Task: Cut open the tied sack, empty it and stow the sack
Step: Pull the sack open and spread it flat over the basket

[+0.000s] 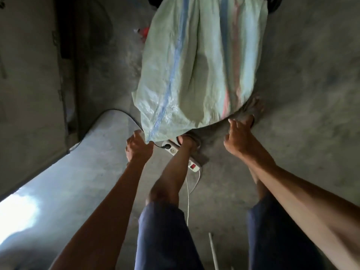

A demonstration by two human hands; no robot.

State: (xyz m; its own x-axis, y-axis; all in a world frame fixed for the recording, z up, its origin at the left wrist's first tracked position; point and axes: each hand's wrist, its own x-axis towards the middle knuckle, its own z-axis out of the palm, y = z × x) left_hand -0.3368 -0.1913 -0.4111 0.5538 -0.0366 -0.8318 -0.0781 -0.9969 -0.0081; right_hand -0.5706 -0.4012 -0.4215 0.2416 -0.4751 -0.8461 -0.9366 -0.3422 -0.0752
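Note:
A pale green woven sack [196, 61] with a blue stripe and a pink stripe stretches away from me over the concrete floor; its far end runs out of the top of the view. My left hand [138, 148] grips the sack's near left corner. My right hand [240, 137] holds the near right edge, fingers curled against the fabric. My bare legs and feet stand right under the sack's near edge. I cannot see the sack's mouth or any tie.
A white power strip [182, 155] with a red switch lies on the floor by my left foot [188, 141], with a black cable [124, 114] and a white cord [196, 182] trailing from it. A small red object [145, 33] sits far left. A white pipe [213, 250] lies near my legs. A wall [29, 75] stands left.

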